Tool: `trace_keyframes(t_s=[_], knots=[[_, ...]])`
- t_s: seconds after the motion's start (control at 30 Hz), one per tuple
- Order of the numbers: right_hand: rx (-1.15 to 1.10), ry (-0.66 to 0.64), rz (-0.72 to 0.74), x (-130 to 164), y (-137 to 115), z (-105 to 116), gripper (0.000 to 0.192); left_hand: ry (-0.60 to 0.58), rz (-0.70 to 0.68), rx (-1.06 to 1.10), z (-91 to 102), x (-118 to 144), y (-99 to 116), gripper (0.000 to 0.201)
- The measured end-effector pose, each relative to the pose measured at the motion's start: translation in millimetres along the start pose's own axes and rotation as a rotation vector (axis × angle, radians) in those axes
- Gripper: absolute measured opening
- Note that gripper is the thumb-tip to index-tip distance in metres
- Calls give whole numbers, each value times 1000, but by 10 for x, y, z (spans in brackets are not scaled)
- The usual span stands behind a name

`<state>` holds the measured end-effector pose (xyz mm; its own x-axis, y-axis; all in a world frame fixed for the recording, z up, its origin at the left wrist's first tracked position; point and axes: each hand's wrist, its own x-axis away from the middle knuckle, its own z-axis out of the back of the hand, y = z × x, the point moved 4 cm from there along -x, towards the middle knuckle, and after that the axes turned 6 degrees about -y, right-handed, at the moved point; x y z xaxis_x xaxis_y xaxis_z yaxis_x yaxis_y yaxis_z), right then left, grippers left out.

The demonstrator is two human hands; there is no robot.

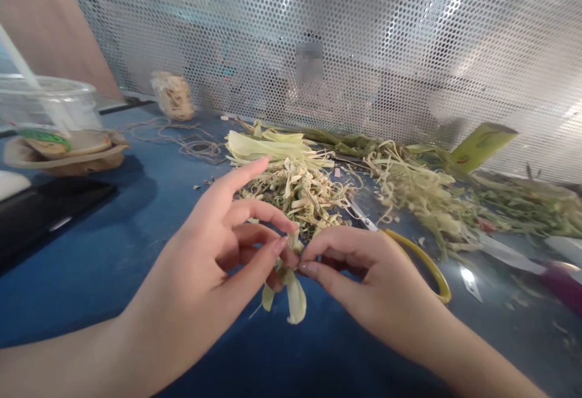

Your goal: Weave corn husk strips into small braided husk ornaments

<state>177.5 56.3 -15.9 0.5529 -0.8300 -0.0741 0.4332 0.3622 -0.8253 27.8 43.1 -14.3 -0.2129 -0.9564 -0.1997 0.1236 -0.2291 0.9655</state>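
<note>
Left hand (213, 258) and right hand (364, 277) met fingertip to fingertip, both pinching, left index finger sticking out straight.

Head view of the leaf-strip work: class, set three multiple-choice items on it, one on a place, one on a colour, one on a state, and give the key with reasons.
1. Where do the scissors lie?
A. right of the right hand
B. on the plastic cup
C. behind the mesh panel

2. What colour are the scissor handles?
A. red
B. yellow
C. black

3. How is the leaf strip held?
A. lying loose on the table
B. in the left hand alone
C. pinched between both hands

Key: 1 A, the handle loop curves out beside that hand; 2 B, the loop is yellow; 3 C, fingertips of both hands meet on it.
</note>
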Motion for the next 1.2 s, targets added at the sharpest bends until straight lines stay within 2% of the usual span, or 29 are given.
trace_keyframes(t_s=[0.1, 0.33, 0.5, 0.67, 0.8, 0.97, 1.2], knots=[[89, 17, 83, 3, -47, 44, 11, -33, 63, 107, 7, -30, -47, 70], [153, 27, 229, 15, -79, 103, 15, -12, 200, 336, 24, -105, -138, 83], [280, 62, 356, 60, -119, 103, 17, -17, 293, 398, 22, -125, -154, 90], [498, 92, 463, 103, -198, 98, 21, -32, 270, 384, 18, -114, -132, 99], [606, 107, 504, 108, -244, 92, 25, -34, 232, 404, 14, -97, -135, 98], [637, 116, 506, 133, -213, 86, 27, -50, 197, 365, 6, -81, -126, 94], [643, 38, 468, 150, -199, 61, 36, -73, 169, 294, 2, -64, -99, 95]])
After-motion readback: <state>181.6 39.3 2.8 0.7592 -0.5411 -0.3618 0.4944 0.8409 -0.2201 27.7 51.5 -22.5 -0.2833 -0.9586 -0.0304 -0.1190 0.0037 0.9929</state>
